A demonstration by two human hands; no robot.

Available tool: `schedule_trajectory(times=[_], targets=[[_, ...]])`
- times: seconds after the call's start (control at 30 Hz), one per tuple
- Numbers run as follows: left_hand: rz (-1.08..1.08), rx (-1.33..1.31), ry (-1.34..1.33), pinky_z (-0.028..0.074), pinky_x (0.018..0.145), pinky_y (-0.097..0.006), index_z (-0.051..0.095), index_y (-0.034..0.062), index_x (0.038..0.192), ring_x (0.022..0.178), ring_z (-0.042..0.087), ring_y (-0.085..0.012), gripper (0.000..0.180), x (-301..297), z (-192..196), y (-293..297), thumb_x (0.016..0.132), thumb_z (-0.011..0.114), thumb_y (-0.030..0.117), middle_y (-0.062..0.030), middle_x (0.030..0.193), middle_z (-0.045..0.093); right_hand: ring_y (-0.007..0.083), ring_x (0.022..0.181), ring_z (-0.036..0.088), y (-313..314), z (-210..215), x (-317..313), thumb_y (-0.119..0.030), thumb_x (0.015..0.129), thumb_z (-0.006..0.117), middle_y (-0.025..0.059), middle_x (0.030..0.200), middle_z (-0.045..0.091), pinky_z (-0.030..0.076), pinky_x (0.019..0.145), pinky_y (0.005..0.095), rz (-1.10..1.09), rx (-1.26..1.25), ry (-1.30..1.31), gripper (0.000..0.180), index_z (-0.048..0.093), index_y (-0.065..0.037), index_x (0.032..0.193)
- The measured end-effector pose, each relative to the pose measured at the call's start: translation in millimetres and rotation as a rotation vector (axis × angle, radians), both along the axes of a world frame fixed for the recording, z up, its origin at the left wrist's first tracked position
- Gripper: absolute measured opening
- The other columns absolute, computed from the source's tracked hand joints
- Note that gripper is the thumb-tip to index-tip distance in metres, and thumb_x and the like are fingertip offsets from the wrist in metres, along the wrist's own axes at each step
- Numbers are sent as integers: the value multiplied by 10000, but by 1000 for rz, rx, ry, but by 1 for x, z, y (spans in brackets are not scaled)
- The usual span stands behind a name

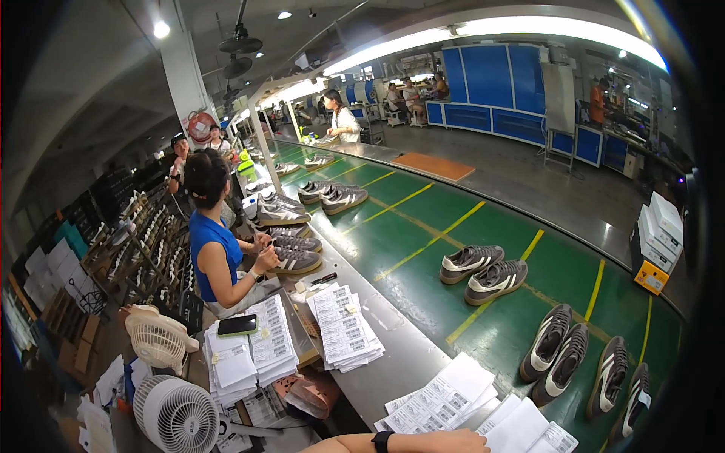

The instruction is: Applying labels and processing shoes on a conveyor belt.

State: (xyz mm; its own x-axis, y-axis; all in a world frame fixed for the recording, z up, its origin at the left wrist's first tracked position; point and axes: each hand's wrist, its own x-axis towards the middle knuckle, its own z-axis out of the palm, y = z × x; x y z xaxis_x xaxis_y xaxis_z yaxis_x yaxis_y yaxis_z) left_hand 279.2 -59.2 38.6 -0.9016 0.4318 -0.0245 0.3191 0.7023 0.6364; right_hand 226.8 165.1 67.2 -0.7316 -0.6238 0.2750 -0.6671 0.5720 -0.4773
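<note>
My left forearm crosses the lower edge with a black wristband (383,440). My left hand (457,442) reaches right, its fingers mostly cut off by the edge of the picture. It lies beside a fanned stack of printed label sheets (521,426); whether it grips one is hidden. Another stack of label sheets (442,396) lies just beyond the hand on the metal ledge (377,321). My right hand is out of view. Nearby on the green conveyor belt (411,291), pairs of grey-brown sneakers with pale stripes stand, one pair (555,351) close by, another (619,381) farther right.
At left, a person in a blue top (215,249) handles sneakers (291,260) along the ledge. Label stacks (343,325), a phone (237,325) and two fans (177,411) are between us. Shoe boxes (657,234) stand beyond the belt at right. More people work farther off.
</note>
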Motion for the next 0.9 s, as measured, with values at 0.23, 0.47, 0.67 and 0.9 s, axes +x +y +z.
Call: schedule_trajectory(times=[0.23,0.47,0.67,0.9], targets=[[20,-23,-19,502,783,-505,652,4,994,882,628,-434,526,-3,2,-2,742,739,457,-244,893,650,330,788,659,3,-2,-2,-150,904,661,175,845,682,527,719,414,2,41,3,172,689,-1,985],[41,-34,10,509,768,-512,659,-8,955,859,637,-438,517,-1,1,-5,741,741,455,-254,858,654,329,773,659,-2,-1,-2,-156,904,660,169,839,682,525,708,413,15,42,14,177,689,-2,988],[31,-62,-4,514,763,-511,663,-7,943,859,643,-435,516,-6,1,-10,742,741,462,-248,842,660,326,780,659,-1,-3,-1,-139,901,657,171,838,680,525,711,407,34,45,35,169,685,7,980],[21,-117,0,518,760,-510,668,-1,944,849,646,-436,517,-20,0,-17,732,746,464,-250,841,661,329,781,655,1,-5,0,-136,900,656,173,841,678,523,716,410,21,49,13,166,684,9,976]])
